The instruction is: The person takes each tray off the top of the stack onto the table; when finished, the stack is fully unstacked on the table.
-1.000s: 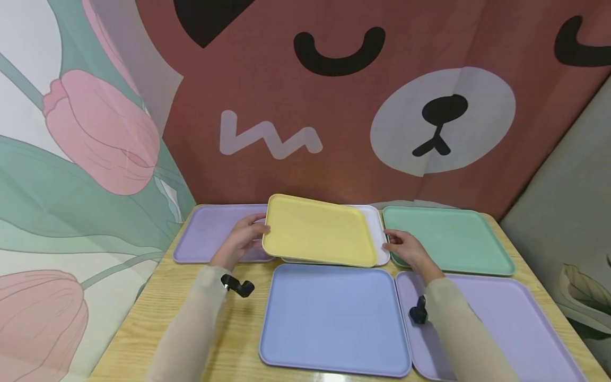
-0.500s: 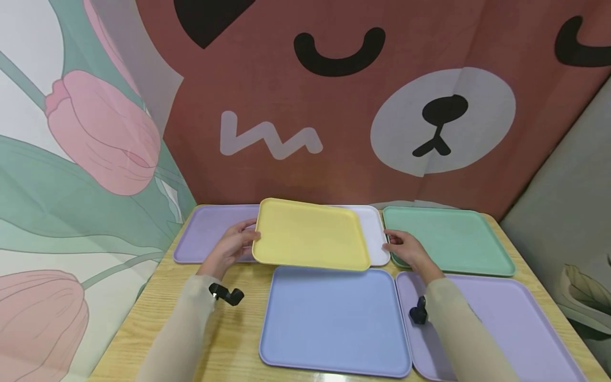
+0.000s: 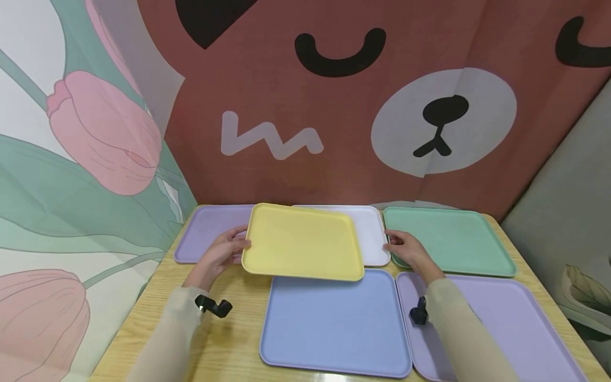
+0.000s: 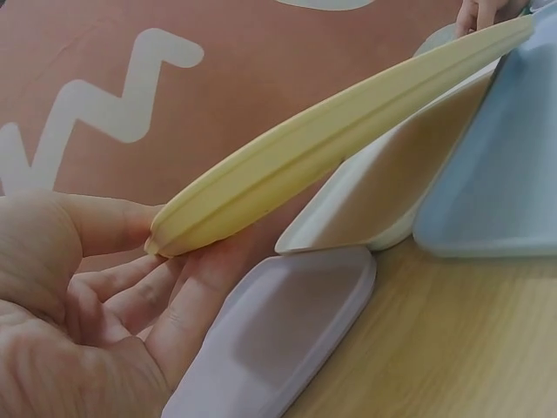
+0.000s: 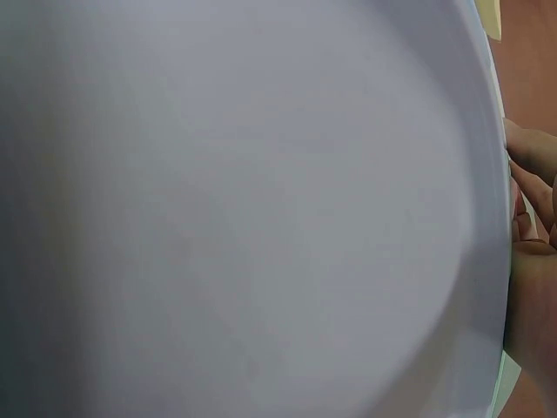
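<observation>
In the head view, my left hand (image 3: pixel 219 256) pinches a yellow tray (image 3: pixel 303 241) by its left edge, thumb on top. The left wrist view shows the raised, tilted yellow tray (image 4: pixel 287 157) side-on, with my left fingers (image 4: pixel 183 305) beneath it. It partly covers a white tray (image 3: pixel 373 236) and the back edge of a blue tray (image 3: pixel 336 326). My right hand (image 3: pixel 406 248) holds the white tray's right edge between thumb and fingers. In the right wrist view, curled right fingers (image 5: pixel 535 157) show at the far side, beyond a large pale tray surface (image 5: pixel 261 209).
One purple tray (image 3: pixel 215 225) lies at the back left of the wooden table (image 3: pixel 238 345). A green tray (image 3: pixel 451 241) sits at the back right, with another purple tray (image 3: pixel 506 318) in front under my right forearm. A cloth with a bear print (image 3: pixel 267 180) hangs behind.
My left hand has drawn the yellow tray left and toward me, uncovering more of the white tray and overlapping the blue tray's back edge. The right hand has stayed in place.
</observation>
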Tool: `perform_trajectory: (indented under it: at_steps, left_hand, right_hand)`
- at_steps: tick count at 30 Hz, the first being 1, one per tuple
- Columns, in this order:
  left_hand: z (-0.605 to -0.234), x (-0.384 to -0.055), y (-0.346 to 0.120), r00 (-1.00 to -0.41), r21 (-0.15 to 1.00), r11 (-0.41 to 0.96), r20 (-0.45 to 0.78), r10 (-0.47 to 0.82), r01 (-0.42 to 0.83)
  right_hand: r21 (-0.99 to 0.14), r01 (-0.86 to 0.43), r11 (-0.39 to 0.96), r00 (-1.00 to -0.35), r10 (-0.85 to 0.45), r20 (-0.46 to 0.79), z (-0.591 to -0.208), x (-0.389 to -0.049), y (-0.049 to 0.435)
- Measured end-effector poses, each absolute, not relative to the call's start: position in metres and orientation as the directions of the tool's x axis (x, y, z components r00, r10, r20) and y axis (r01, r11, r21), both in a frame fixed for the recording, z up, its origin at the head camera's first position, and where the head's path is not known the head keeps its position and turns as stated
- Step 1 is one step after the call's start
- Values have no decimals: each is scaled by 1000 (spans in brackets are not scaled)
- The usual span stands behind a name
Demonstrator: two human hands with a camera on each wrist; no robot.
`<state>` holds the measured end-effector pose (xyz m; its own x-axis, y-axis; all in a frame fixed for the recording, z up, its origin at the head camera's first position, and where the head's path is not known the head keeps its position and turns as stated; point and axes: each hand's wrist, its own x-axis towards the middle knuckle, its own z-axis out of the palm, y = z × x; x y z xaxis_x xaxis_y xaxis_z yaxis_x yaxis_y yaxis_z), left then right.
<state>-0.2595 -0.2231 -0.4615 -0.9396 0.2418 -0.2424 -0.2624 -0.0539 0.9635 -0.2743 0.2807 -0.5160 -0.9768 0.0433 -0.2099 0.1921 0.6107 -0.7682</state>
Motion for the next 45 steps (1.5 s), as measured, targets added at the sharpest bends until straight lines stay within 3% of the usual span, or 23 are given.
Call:
perform_trajectory:
  at_steps: [36, 45]
  left_hand:
    - [-480, -199, -319, -922, 980, 12, -192, 336, -199]
    - [-485, -188, -340, -897, 982, -9, -167, 408, -187]
  right_hand:
    - [-795, 151, 588, -982, -2, -188, -517, -275, 282]
    - [-783, 154, 602, -981, 0, -192, -517, -275, 283]
